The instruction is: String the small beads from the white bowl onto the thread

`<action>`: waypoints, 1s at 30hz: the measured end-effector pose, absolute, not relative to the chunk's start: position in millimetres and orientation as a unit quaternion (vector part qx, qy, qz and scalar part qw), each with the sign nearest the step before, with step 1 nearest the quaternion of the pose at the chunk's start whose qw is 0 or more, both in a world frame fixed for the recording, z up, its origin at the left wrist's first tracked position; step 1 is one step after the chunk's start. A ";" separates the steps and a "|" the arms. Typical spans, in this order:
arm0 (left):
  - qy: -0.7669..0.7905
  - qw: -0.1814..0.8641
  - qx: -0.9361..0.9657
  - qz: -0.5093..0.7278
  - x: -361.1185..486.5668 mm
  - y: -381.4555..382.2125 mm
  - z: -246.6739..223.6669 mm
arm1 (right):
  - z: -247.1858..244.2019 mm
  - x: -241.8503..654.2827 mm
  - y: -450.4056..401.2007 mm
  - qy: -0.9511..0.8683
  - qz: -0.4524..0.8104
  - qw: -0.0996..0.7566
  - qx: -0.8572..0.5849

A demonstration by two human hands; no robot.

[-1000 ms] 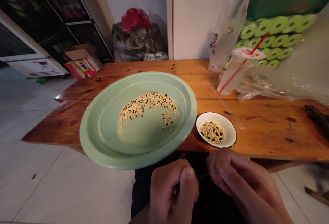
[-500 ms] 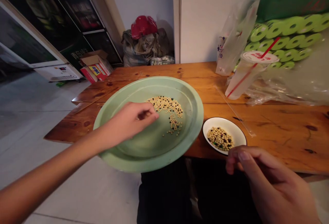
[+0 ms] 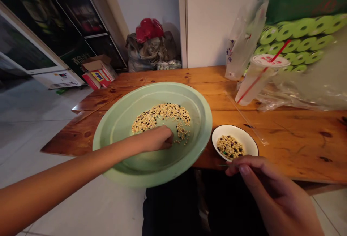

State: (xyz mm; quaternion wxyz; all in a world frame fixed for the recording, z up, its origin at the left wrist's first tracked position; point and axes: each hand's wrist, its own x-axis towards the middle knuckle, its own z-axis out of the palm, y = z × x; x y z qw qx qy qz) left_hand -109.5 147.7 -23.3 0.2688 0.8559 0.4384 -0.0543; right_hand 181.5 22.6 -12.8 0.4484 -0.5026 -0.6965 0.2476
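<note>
A wide pale-green basin (image 3: 200,149) holds many small cream beads (image 3: 165,110) mixed with black ones, spread in an arc. Inside it, my left hand (image 3: 158,138) is closed with fingers curled down beside the beads; whatever it may hold is hidden. My right hand (image 3: 262,185) is pinched at the front right, just by the near rim of a white dark-edged bowl (image 3: 251,142). From its fingertips a thin greenish strand (image 3: 223,165) sticks out to the left. More cream, black and a few green beads (image 3: 230,146) lie in the bowl.
On the wooden table (image 3: 292,131) stands a lidded plastic cup (image 3: 253,82) with a red straw. Behind it are plastic bags (image 3: 241,51) and green-wrapped rolls (image 3: 300,37). A long clear strip (image 3: 246,120) lies behind the bowl. An open carton (image 3: 99,75) is beyond the table's left end.
My left hand has moved right and down in the basin, uncovering beads on the left. My right hand has shifted slightly left, and the thin strand now shows at its fingertips.
</note>
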 end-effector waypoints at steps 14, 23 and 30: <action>0.447 0.292 0.845 -0.016 -103.0 152.3 -25.7 | -16.0 175.6 21.0 -0.687 0.262 0.449 -0.507; 0.434 0.304 0.848 0.020 -99.9 156.8 -35.6 | -13.7 172.6 20.8 -0.683 0.260 0.455 -0.509; 0.388 0.313 0.865 0.054 -100.3 153.8 -43.1 | -15.3 172.3 19.8 -0.675 0.280 0.446 -0.516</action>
